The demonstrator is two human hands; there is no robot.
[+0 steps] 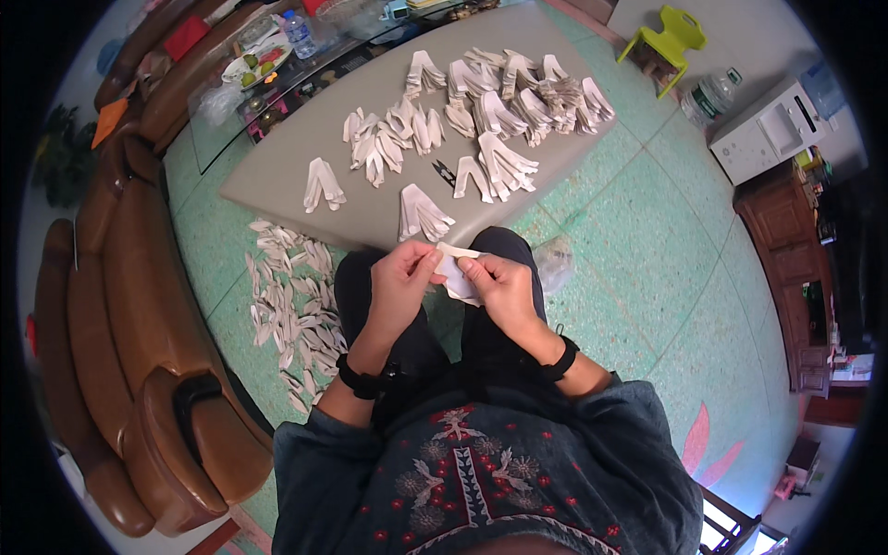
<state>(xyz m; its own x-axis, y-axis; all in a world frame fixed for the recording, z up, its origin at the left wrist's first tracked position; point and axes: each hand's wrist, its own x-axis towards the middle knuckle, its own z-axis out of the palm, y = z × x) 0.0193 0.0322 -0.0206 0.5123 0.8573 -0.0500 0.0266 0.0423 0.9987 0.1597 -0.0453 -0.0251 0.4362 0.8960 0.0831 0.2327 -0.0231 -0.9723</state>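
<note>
Above my knees, both hands are closed on a small white fabric piece (459, 280) with a pale folded edge. My left hand (398, 285) pinches its left edge between thumb and fingertips. My right hand (506, 294) grips the other side, thumb pressed on top. Just beyond them, a fanned V-shaped bundle of white pieces (423, 215) lies at the near edge of a grey padded bench (277, 180). Black thread snips (445, 173) rest beside another bundle (473, 180). Which kind of cut part these pieces are, I cannot tell.
More bundles (499, 116) cover the bench's far right. Many loose white pieces (287, 305) lie on the green floor left of my legs. A brown leather sofa (162, 324) lines the left. At the back stand a glass table with a bottle (298, 35) and a green chair (671, 42).
</note>
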